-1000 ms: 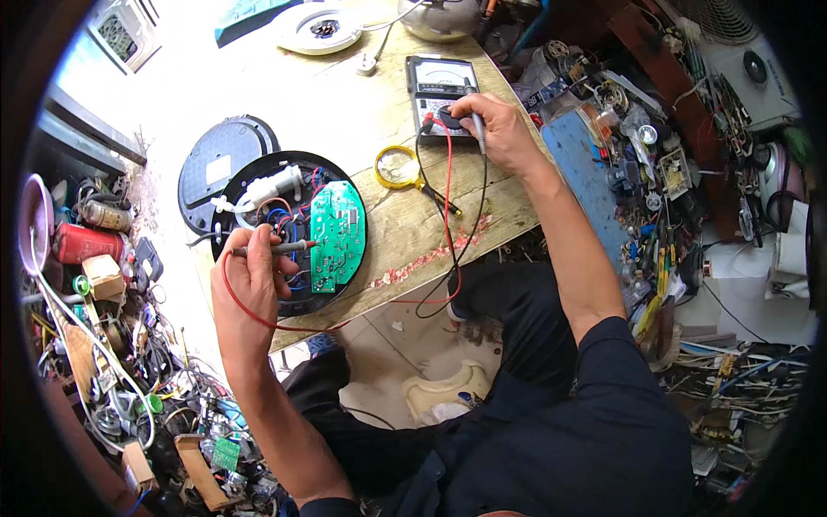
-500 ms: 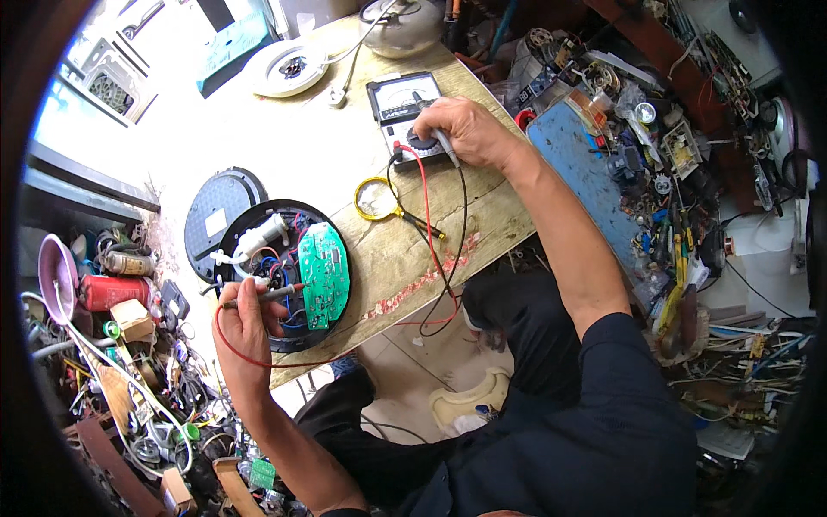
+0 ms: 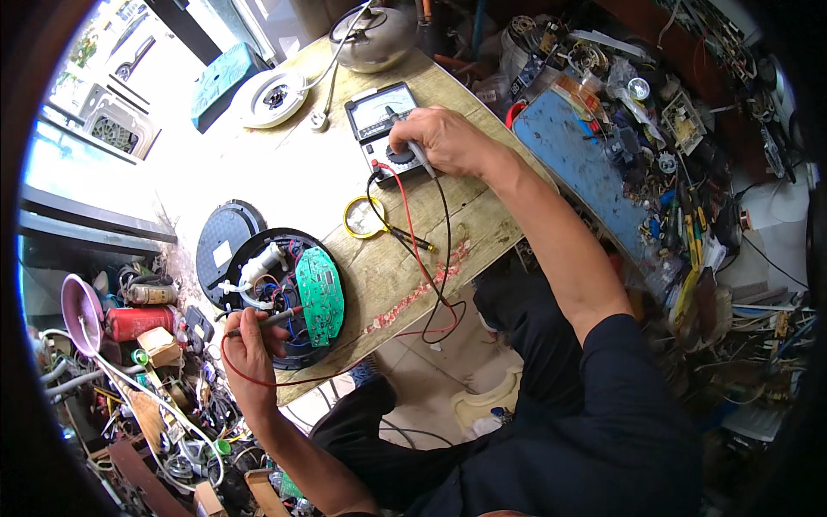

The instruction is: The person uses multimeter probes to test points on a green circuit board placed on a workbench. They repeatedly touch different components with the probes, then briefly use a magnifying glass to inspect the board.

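Note:
My left hand [image 3: 250, 353] is closed around a test probe [image 3: 280, 318] with a red lead. Its tip points at the edge of a green circuit board [image 3: 319, 297]; whether they touch I cannot tell. The board sits in a round black housing [image 3: 340, 336] with wires and a white pump-like part [image 3: 263, 264]. My right hand [image 3: 448, 142] grips a second, grey probe [image 3: 422, 157] with a black lead. Its fingers rest at the dial of an analog multimeter [image 3: 379, 114], partly hiding it. A yellow-rimmed magnifying glass [image 3: 365, 217] lies between the meter and the housing.
A round black cover [image 3: 226, 237] lies beside the housing. Toward the back of the wooden table [image 3: 482, 207] are a white round part [image 3: 250, 108], a metal pot [image 3: 379, 52] and a teal box [image 3: 226, 82]. Heaps of parts flank both sides, some on a blue board [image 3: 568, 155].
The whole view has shifted slightly, with the meter now a little farther left in the picture. Both hands keep their grips on the probes, and the right fingers stay at the dial.

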Motion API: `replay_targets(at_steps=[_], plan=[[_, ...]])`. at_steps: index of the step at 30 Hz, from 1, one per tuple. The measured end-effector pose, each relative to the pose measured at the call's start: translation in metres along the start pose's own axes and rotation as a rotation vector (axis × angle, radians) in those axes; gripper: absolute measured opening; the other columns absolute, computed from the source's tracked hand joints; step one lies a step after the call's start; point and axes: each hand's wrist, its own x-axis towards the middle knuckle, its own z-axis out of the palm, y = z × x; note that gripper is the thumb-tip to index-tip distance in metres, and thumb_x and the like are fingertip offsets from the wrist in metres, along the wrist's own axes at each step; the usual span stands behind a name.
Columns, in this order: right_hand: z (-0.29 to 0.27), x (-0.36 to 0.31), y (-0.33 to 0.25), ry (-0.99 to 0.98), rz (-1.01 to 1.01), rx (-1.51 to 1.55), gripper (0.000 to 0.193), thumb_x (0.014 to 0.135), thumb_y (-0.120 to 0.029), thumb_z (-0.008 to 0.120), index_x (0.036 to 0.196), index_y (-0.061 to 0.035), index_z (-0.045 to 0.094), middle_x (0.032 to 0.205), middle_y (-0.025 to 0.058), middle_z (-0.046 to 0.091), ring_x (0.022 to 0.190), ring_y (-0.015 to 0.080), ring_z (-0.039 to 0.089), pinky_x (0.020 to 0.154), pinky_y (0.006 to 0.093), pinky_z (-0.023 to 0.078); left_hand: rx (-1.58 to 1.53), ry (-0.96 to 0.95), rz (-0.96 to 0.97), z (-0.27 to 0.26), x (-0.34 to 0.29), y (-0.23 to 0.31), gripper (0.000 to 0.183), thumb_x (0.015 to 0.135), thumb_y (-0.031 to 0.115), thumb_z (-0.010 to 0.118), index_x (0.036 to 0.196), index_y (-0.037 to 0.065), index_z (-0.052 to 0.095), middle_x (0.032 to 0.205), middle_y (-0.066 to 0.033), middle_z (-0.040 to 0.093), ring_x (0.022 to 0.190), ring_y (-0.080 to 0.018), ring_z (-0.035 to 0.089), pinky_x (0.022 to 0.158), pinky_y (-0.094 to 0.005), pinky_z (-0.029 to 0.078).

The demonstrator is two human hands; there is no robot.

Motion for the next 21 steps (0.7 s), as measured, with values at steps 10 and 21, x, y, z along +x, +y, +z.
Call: replay_targets(at_steps=[10, 21], plan=[[-0.008, 0.012, 0.004, -0.156, -0.044, 0.051, 0.026, 0.082, 0.011, 0.063, 0.097, -0.0077, 0.073, 0.094, 0.0143, 0.07, 0.092, 0.0355, 0.069, 0.081, 0.0433, 0.053, 0.029, -0.016, 0.017, 0.001, 0.001, 0.004, 0.039, 0.119, 0.037, 0.049, 0.105, 0.003, 0.064, 0.075, -0.007, 0.072, 0.055, -0.0085, 0.055, 0.053, -0.0244, 0.043], [-0.015, 0.019, 0.001, -0.266, -0.069, 0.031, 0.024, 0.082, 0.011, 0.065, 0.095, -0.0084, 0.072, 0.094, 0.0133, 0.068, 0.092, 0.0348, 0.068, 0.082, 0.0428, 0.052, 0.083, 0.005, 0.012, 0.001, -0.001, 0.002, 0.04, 0.119, 0.036, 0.048, 0.106, 0.003, 0.064, 0.075, -0.0061, 0.071, 0.055, -0.0084, 0.055, 0.053, -0.0246, 0.043]])
